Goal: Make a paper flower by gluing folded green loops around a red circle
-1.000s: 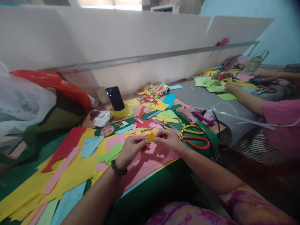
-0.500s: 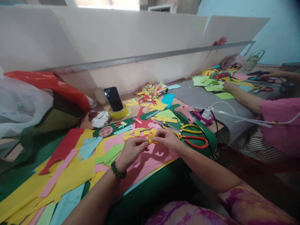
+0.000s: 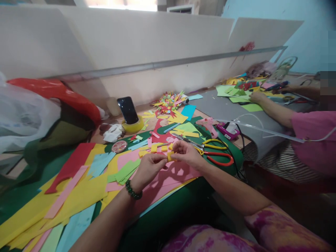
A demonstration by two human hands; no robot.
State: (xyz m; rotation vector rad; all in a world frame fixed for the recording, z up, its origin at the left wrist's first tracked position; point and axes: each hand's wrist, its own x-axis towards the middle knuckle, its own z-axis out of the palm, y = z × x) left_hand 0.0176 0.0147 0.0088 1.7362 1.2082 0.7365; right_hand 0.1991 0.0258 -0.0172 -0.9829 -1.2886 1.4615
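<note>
Both my hands meet over the pink paper sheet (image 3: pixel 168 180) at the table's middle. My left hand (image 3: pixel 149 167), with a dark green bead bracelet on its wrist, pinches one end of a small yellow paper strip (image 3: pixel 170 156). My right hand (image 3: pixel 187 154) pinches the other end, and the strip is curled between the fingertips. Loose yellow paper bits (image 3: pixel 154 148) lie just beyond my fingers.
Red and yellow scissors (image 3: pixel 216 154) lie right of my hands, with a pink glue gun (image 3: pixel 208 124) behind. A phone (image 3: pixel 128 110) leans on a yellow tape roll. Coloured sheets (image 3: pixel 76 196) cover the left. A folded paper star (image 3: pixel 169 102) sits at the back. Another person's arm (image 3: pixel 273 108) works at far right.
The yellow strip has been rolled tighter between my fingertips, from a flat piece into a small curl. My hands stayed in the same place.
</note>
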